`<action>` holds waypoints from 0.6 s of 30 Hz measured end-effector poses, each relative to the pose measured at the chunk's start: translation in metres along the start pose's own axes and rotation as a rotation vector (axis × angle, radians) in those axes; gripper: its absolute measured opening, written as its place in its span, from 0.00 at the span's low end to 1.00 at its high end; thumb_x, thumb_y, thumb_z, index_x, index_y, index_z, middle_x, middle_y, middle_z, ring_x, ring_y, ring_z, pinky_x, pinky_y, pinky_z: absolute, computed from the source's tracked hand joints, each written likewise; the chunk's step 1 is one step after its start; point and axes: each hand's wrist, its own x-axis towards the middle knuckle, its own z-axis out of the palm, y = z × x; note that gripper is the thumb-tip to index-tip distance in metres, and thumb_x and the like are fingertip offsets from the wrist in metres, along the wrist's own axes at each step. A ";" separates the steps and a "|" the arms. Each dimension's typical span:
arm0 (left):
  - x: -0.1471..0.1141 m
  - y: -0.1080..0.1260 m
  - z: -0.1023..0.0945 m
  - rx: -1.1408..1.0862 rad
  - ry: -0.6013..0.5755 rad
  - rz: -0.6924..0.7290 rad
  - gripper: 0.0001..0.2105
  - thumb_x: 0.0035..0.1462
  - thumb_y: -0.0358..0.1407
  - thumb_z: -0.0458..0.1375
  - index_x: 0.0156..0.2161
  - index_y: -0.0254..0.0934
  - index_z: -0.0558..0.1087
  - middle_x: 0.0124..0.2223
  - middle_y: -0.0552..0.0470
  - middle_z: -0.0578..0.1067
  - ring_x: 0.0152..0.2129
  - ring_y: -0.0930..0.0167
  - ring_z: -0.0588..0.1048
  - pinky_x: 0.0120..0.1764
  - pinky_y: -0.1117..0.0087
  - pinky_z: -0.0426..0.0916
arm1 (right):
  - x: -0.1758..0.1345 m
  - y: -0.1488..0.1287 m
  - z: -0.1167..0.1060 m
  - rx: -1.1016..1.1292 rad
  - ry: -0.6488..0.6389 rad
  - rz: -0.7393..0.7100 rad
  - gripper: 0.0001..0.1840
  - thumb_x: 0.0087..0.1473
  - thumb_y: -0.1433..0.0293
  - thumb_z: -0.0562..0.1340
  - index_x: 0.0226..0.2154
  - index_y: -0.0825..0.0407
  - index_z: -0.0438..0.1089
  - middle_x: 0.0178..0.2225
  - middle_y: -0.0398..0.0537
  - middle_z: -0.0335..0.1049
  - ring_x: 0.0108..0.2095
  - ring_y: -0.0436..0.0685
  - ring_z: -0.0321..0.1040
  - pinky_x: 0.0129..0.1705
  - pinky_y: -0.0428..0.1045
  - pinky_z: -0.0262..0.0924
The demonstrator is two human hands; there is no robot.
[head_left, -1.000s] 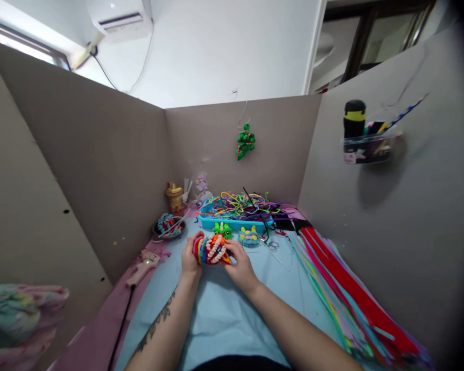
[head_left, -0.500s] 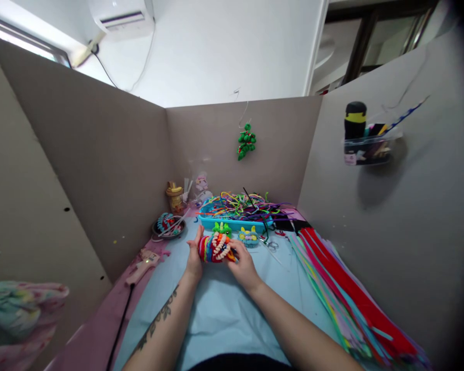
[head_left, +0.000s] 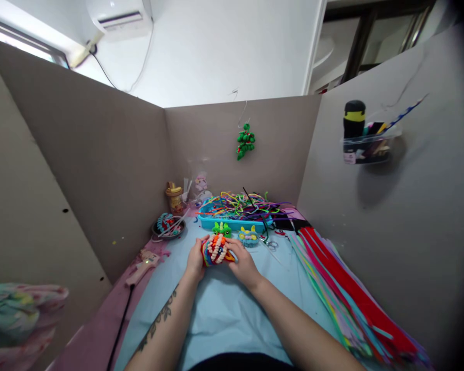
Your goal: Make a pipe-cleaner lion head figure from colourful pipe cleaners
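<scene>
Between my two hands, above the light blue table cover, is a rainbow-coloured pipe-cleaner figure (head_left: 217, 249) with cream twisted strands over a red and orange end. My left hand (head_left: 196, 259) wraps its left side, fingers curled round the striped part. On the other side my right hand (head_left: 243, 262) grips the figure's right edge, thumb near some orange strands. Just behind it sit a green fuzzy figure (head_left: 221, 230) and a blue one with yellow ears (head_left: 248, 236). Scissors (head_left: 271, 246) lie to the right of these.
A blue tray (head_left: 232, 224) heaped with pipe-cleaner pieces stands at the back. Long pipe cleaners (head_left: 344, 283) lie in bundles along the right. A dark bowl (head_left: 168, 230) and a pink glue gun (head_left: 144, 268) are on the left. Grey panels enclose three sides.
The rainbow figure has turned in my hands, so its red end with cream strands faces me more and fewer stripes show. My left hand has closed further round it.
</scene>
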 end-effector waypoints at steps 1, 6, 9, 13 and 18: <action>0.000 0.000 0.000 0.002 -0.001 0.007 0.18 0.61 0.43 0.47 0.46 0.32 0.71 0.41 0.45 0.79 0.37 0.66 0.77 0.42 0.67 0.70 | 0.000 0.000 0.000 0.003 -0.002 0.003 0.29 0.42 0.83 0.57 0.47 0.47 0.66 0.51 0.52 0.64 0.53 0.58 0.60 0.56 0.57 0.56; -0.003 0.004 -0.004 0.119 -0.114 -0.158 0.24 0.54 0.53 0.52 0.47 0.36 0.71 0.40 0.46 0.78 0.32 0.64 0.77 0.33 0.66 0.70 | 0.007 0.002 -0.009 0.046 0.006 0.043 0.22 0.46 0.77 0.60 0.46 0.48 0.68 0.51 0.52 0.64 0.53 0.59 0.61 0.56 0.58 0.55; -0.004 0.009 -0.004 0.106 -0.121 -0.276 0.25 0.53 0.54 0.53 0.48 0.38 0.71 0.39 0.46 0.78 0.30 0.65 0.76 0.31 0.66 0.69 | 0.009 0.004 -0.010 0.066 0.110 0.163 0.25 0.46 0.72 0.62 0.50 0.47 0.66 0.55 0.53 0.60 0.56 0.62 0.57 0.58 0.59 0.53; -0.004 0.005 0.006 -0.169 -0.055 -0.075 0.18 0.54 0.47 0.57 0.46 0.38 0.69 0.41 0.50 0.76 0.35 0.68 0.75 0.36 0.68 0.69 | 0.005 0.003 0.009 0.310 0.220 0.480 0.41 0.43 0.67 0.66 0.59 0.47 0.51 0.60 0.56 0.51 0.58 0.65 0.55 0.54 0.61 0.58; -0.012 -0.012 0.015 -0.199 -0.148 0.083 0.25 0.42 0.35 0.67 0.46 0.39 0.64 0.36 0.54 0.75 0.32 0.71 0.75 0.39 0.69 0.67 | 0.011 -0.007 0.021 0.767 0.080 0.424 0.38 0.46 0.64 0.66 0.58 0.45 0.53 0.59 0.50 0.58 0.57 0.61 0.58 0.56 0.58 0.56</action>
